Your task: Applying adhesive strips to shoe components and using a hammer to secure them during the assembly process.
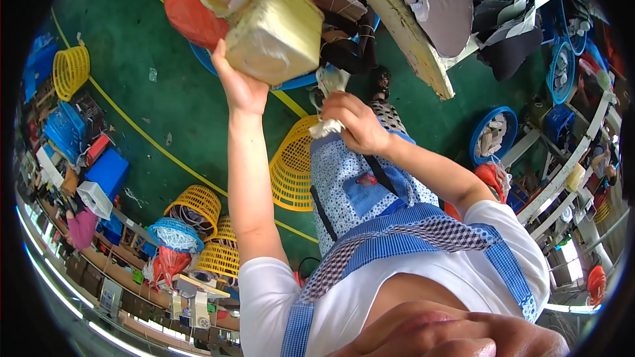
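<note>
My left hand is raised at the end of a stretched arm and grips the underside of a pale yellow, stained plastic jug. The jug is tilted, with its round rim toward the upper left. In front of my apron, my right hand is closed around a crumpled white rag. Some of the rag pokes out below and above the fingers. Behind the jug bulges a red plastic bag, partly hidden by it.
A worn wooden bench edge runs at the upper right, with dark shoe-upper-like pieces beside it. A yellow basket stands on the green floor by my apron. A blue basket holds pale pieces at right. More yellow baskets stand lower left.
</note>
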Action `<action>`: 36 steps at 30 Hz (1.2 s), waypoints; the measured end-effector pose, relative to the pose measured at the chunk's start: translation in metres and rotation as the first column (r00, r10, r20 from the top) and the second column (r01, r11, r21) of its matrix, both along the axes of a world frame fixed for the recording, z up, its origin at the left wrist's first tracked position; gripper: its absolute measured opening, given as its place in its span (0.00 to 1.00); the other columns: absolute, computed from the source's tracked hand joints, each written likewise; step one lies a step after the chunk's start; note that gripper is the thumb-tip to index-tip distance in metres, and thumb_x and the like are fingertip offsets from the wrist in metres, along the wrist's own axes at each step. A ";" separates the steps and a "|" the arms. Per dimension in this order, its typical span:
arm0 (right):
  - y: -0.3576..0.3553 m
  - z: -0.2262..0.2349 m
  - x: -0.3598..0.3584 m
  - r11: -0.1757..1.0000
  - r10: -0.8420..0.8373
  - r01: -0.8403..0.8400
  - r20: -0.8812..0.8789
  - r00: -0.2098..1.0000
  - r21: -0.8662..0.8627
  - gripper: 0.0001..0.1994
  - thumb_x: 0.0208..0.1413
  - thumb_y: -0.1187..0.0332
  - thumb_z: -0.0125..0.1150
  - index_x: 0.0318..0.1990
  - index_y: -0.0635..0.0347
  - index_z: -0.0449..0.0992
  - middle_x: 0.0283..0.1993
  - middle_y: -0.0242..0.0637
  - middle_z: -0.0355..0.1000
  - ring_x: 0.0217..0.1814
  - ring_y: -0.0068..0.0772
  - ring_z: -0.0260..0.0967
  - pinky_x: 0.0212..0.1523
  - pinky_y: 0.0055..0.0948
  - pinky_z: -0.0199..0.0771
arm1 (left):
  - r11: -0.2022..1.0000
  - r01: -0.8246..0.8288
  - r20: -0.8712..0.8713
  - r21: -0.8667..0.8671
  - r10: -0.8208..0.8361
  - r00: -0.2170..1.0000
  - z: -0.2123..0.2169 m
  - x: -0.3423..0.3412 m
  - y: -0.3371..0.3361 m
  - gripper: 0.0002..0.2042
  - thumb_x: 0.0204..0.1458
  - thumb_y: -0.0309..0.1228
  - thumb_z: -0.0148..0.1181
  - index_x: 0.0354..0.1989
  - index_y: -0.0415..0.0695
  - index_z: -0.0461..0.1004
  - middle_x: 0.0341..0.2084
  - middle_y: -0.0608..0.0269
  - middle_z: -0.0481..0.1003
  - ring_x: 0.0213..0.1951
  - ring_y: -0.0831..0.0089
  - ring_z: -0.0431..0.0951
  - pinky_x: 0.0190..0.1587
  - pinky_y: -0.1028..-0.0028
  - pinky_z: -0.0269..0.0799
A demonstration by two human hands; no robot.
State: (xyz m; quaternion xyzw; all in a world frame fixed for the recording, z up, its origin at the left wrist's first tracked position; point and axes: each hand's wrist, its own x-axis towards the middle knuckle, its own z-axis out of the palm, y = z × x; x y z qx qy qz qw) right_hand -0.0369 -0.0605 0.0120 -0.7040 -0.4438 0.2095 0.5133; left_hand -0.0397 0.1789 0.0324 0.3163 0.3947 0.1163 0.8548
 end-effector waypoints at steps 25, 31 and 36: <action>0.019 -0.099 0.069 0.716 -0.197 0.162 0.026 0.980 -0.680 0.20 0.51 0.60 0.58 0.52 0.54 0.71 0.44 0.46 0.76 0.46 0.49 0.75 0.41 0.41 0.76 | 0.996 0.050 -0.067 0.067 -0.045 0.997 -0.055 0.006 -0.074 0.31 0.60 0.49 0.44 0.65 0.40 0.53 0.61 0.59 0.61 0.62 0.65 0.60 0.64 0.67 0.52; -0.068 -0.044 0.038 0.717 -0.682 0.436 -0.419 0.599 -0.544 0.27 0.48 0.66 0.66 0.55 0.63 0.66 0.37 0.44 0.73 0.41 0.37 0.74 0.42 0.37 0.72 | 0.715 0.390 -0.342 0.581 -0.220 0.914 -0.067 0.001 -0.089 0.31 0.57 0.44 0.52 0.63 0.35 0.53 0.55 0.45 0.62 0.55 0.57 0.63 0.61 0.66 0.54; -0.015 -0.031 0.048 0.772 -0.593 0.529 -0.099 0.799 -0.354 0.25 0.51 0.66 0.64 0.56 0.64 0.67 0.43 0.48 0.72 0.47 0.42 0.70 0.52 0.36 0.68 | 0.609 0.539 -0.582 0.582 -0.152 0.799 -0.094 0.029 -0.117 0.34 0.55 0.51 0.53 0.63 0.40 0.56 0.57 0.37 0.59 0.57 0.41 0.59 0.61 0.51 0.53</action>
